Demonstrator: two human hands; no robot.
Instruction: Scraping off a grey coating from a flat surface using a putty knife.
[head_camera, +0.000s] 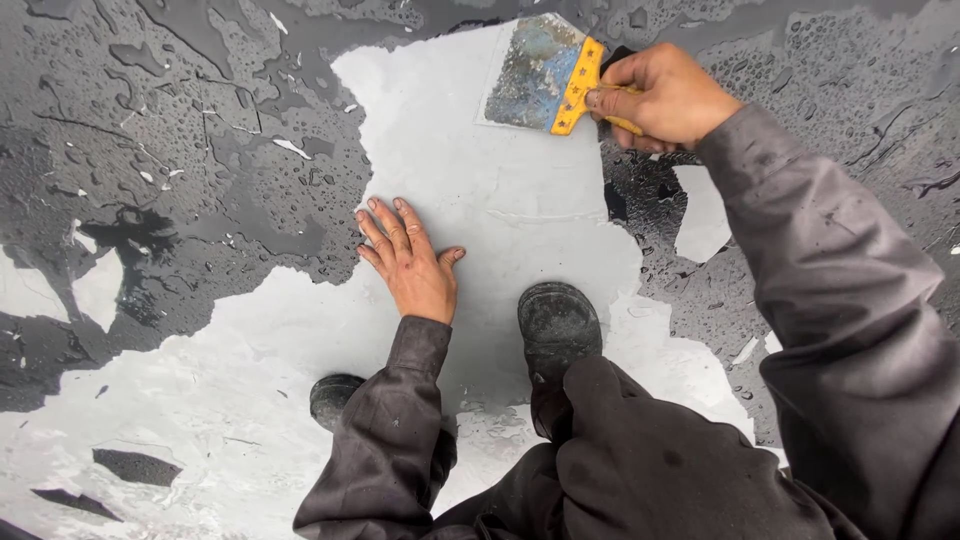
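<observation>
We have the scraper (548, 75) at about one o'clock in the head view, our right hand (665, 97) closed tight around its yellow handle. Its wide blade lies nearly flat on the pale bare patch (480, 200), edge facing ten o'clock; the long axis runs from the handle at three o'clock toward the blade at nine, tilted slightly up. Our left hand (412, 262) rests flat near the centre, fingers spread, holding nothing. The dark coating (200, 150) is beaded with water, so we judge a slip likely: the braced palm or our boots (558, 320) could slide, or the blade could skid and gouge the surface.
</observation>
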